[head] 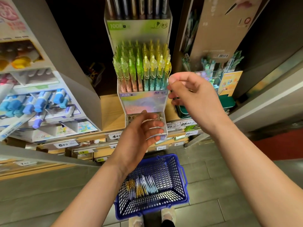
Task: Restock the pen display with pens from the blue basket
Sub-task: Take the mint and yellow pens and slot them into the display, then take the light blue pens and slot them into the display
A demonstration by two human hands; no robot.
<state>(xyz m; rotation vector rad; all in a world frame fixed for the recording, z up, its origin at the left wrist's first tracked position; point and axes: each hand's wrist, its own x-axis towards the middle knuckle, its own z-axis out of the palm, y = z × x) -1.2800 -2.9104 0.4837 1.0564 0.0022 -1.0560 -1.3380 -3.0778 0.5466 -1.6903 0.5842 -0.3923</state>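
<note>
The tiered pen display stands on the shelf, its middle tier packed with green-to-yellow capped pens. Its lowest tier shows open holes. My left hand is in front of that tier and holds a few clear pens across its curled fingers. My right hand is at the middle tier's right corner, thumb and index finger pinching the rightmost pen. The blue basket sits on the floor below, with several clear, blue and gold pens in it.
A display of blue marker pens fills the shelf to the left. A brown cardboard display with green pens is on the right, dark pens above. Price tags line the shelf edge. My feet are behind the basket.
</note>
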